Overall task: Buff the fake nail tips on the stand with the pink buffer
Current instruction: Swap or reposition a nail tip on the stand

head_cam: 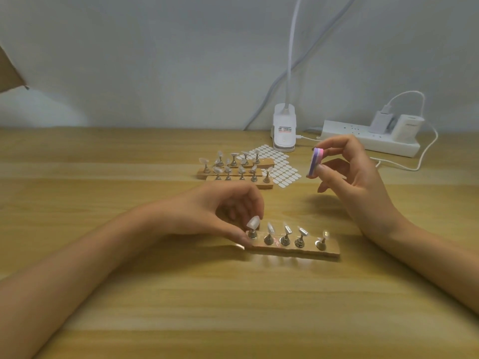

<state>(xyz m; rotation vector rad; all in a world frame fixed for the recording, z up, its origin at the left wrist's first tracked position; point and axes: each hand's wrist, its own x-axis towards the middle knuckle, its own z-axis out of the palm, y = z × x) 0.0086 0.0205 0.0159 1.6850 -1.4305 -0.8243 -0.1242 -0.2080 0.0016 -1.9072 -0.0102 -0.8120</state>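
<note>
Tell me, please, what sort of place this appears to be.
Probably a home nail-craft desk: stands of fake nail tips on a wooden table, a sheet of white adhesive tabs, and a clip-on lamp beside a power strip.

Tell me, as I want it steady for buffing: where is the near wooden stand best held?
Probably its left end, pinched front to back, coming from the left: nail tips crowd the top of the wooden stand, and the right hand holds the pink buffer on the other side.
</note>
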